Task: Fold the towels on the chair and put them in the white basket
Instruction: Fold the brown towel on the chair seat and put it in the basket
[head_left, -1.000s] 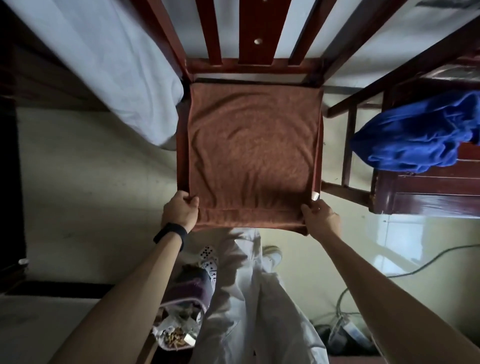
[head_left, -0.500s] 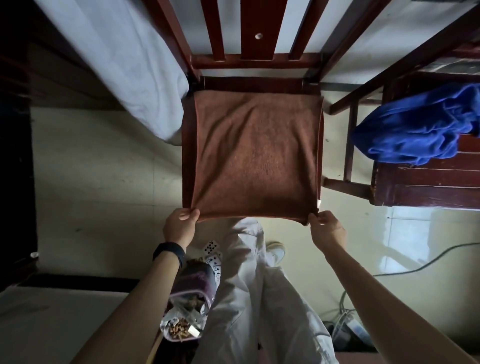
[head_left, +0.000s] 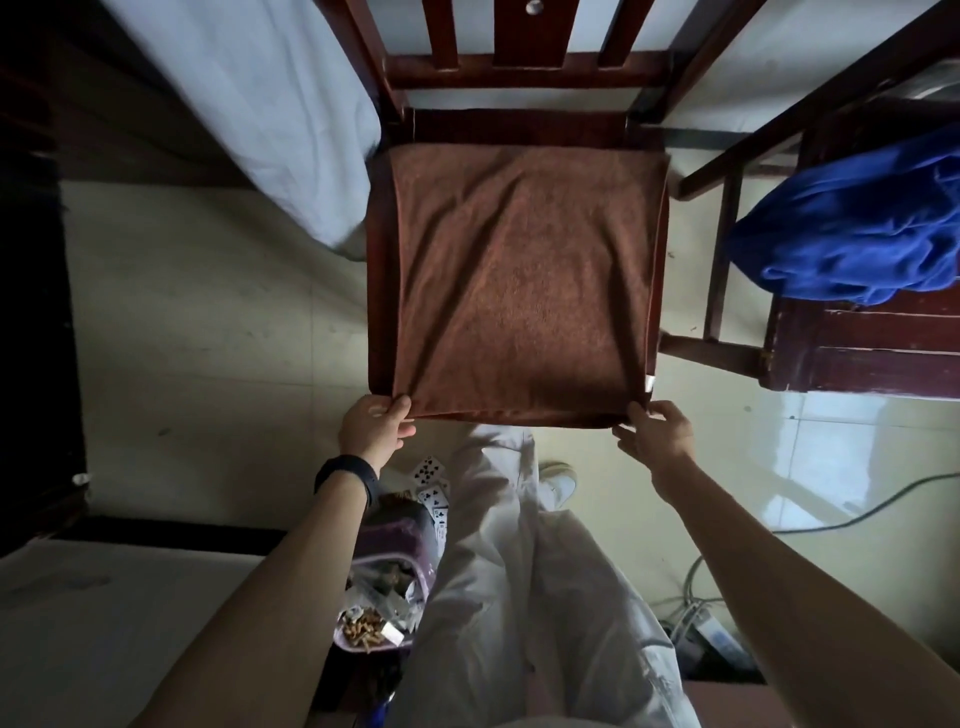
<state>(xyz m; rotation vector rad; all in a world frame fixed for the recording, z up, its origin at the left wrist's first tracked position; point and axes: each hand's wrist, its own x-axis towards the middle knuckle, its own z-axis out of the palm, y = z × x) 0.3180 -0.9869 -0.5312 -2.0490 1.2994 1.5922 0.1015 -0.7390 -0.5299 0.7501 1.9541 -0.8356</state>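
Observation:
A brown towel (head_left: 524, 280) lies spread over the seat of a dark red wooden chair (head_left: 514, 124), with soft creases running toward its near corners. My left hand (head_left: 375, 427) pinches the near left corner of the towel. My right hand (head_left: 655, 435) pinches the near right corner, beside a small white label. A crumpled blue towel (head_left: 852, 228) lies on a second wooden chair at the right. No white basket is in view.
A bed with a white sheet (head_left: 249, 104) stands at the upper left. Below my left arm sit a small bin of litter (head_left: 384, 608) and scattered playing cards (head_left: 434, 488). Cables (head_left: 857, 519) and a power strip lie on the tiled floor at right.
Both hands have drawn the towel's near edge toward me, so a strip of bare seat now shows at the chair's back. The towel shows more creases.

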